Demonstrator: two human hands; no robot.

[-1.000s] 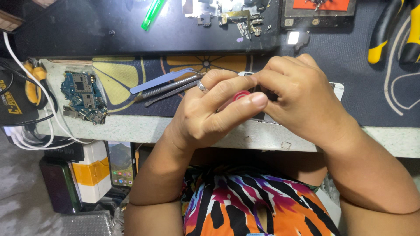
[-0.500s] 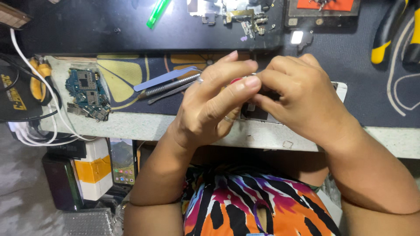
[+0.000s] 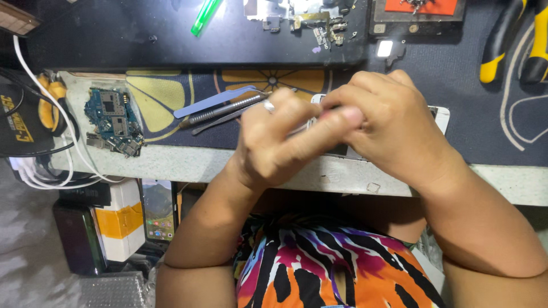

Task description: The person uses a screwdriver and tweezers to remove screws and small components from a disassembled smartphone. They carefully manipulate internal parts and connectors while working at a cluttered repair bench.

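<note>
Working at the front edge of the bench, both hands are closing together over a white-framed phone that is lying flat on the dark mat, mostly hidden beneath them. Judging by its thin, flat build, the phone is light and rigid but fragile, with smooth, slippery faces, so the edges of the frame look like the safest place to grip it. The left hand is curling loosely, fingers bent and blurred, its thumb pressing toward the other hand; something small and pinkish seems to be showing between the fingertips, but I cannot tell what it is. The right hand is curling tightly, knuckles up, covering the phone. Tweezers and a blue pry tool are lying just left, a blue circuit board farther off.
</note>
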